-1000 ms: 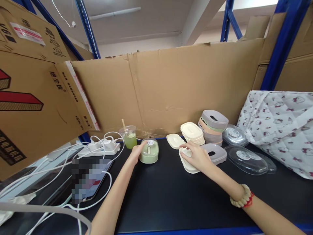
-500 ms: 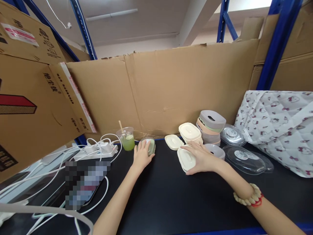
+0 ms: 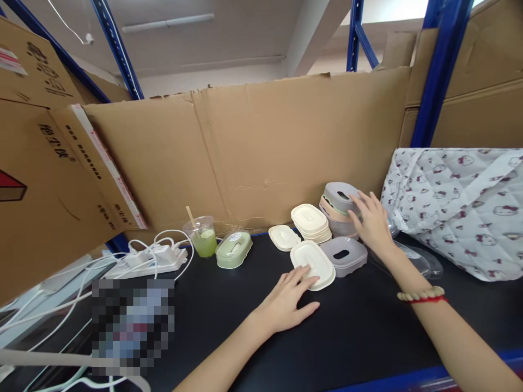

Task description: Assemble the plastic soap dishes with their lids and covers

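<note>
Soft, fairly even light covers my black table (image 3: 368, 337), with the brightest white patch (image 3: 392, 12) at the top right and pale glints on the green box (image 3: 235, 250). Shadows are faint, gathering gently around the stack (image 3: 341, 209). The middle looks mostly clear, but the wide lens leans the blue posts (image 3: 439, 81) and stretches the edges, the grey cable (image 3: 44, 358) at lower left is soft, and coarse pixel squares (image 3: 133, 326) hide detail nearby.
</note>
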Action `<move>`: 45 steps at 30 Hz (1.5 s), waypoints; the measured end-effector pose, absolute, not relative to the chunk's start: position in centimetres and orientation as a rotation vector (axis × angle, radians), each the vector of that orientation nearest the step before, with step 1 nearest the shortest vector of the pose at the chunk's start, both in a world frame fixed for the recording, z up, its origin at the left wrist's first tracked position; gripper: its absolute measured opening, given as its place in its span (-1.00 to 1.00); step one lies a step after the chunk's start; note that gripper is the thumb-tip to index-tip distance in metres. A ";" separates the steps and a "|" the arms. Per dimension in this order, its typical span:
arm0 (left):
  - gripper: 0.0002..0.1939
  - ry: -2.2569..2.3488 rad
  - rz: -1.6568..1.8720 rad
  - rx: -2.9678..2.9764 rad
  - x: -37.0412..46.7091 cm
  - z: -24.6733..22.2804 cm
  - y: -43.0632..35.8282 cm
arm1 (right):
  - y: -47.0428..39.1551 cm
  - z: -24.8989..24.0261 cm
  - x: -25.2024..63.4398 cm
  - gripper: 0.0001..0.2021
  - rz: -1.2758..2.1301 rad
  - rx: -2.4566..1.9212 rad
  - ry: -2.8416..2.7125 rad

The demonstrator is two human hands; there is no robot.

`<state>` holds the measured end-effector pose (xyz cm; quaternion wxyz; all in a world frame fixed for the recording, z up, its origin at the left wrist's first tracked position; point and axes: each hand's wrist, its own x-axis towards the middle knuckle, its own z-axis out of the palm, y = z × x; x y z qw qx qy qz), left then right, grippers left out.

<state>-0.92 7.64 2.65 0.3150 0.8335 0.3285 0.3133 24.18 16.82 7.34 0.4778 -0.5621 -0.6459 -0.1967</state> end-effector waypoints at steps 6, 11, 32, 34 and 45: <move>-0.65 0.987 0.971 2.226 -1.0 2.6 8.3 | 16.7 7.4 24.9 -0.68 -0.456 -1.308 -1.543; -0.63 0.985 1.227 1.683 -0.9 3.6 9.0 | 14.6 8.5 22.6 -0.68 -0.527 -1.190 -1.476; -0.72 0.895 1.423 0.587 -2.8 6.7 10.1 | 12.6 6.9 15.9 -0.86 -0.014 -1.847 -2.014; -0.64 0.888 1.366 0.666 -2.5 6.2 10.0 | 12.8 6.4 15.7 -0.87 0.108 -1.602 -1.895; -0.51 0.966 1.478 0.831 -1.1 4.6 9.4 | 12.2 4.8 12.6 -0.28 1.199 -0.944 -1.303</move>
